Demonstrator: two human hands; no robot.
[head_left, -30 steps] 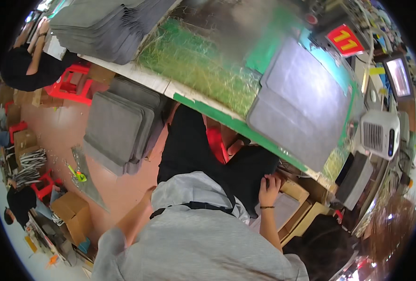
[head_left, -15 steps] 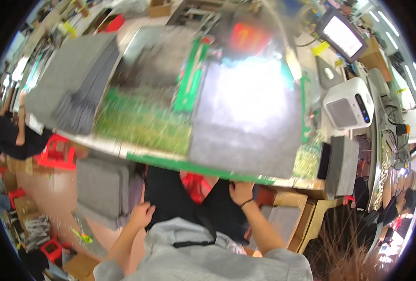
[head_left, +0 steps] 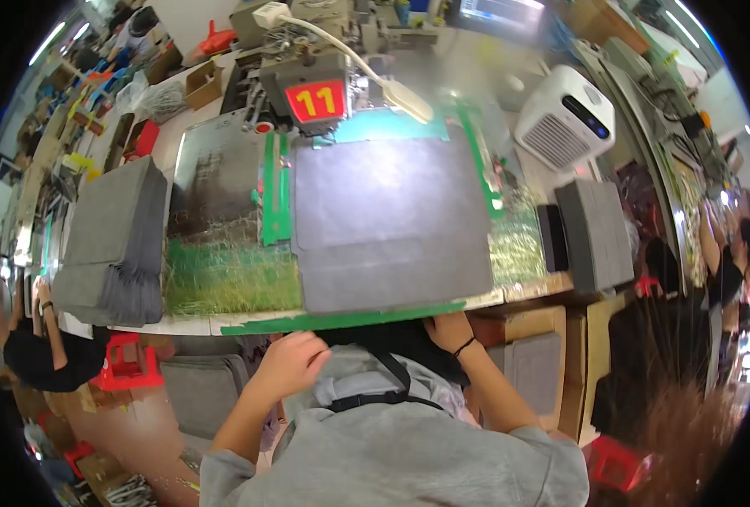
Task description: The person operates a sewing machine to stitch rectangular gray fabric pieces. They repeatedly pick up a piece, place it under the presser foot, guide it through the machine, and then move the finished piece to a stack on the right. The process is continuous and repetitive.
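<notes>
A grey sheet panel [head_left: 392, 211] with a crosswise fold line lies flat on the worktable, lit brightly at its far end. My left hand [head_left: 292, 365] is just short of the table's green-taped front edge [head_left: 341, 320], below the panel. Its fingers bend loosely and slightly apart, with nothing seen in them. At the same edge, farther right, my right hand [head_left: 451, 331] has its fingers hidden under the table's rim, so what they touch does not show. A dark band is on that wrist.
Stacked grey panels [head_left: 109, 237] stand at left, with another grey stack [head_left: 595, 237] at right beside a black slab [head_left: 552, 238]. Behind are a machine with a red sign [head_left: 317, 100], a bent lamp [head_left: 404, 100] and a white box-shaped unit [head_left: 567, 118]. A co-worker [head_left: 50, 351] sits far left.
My view has shifted, and my body is closer to the table. My left hand has risen from beside my thigh toward the table edge. My right hand remains by the edge. The grey panel still lies flat.
</notes>
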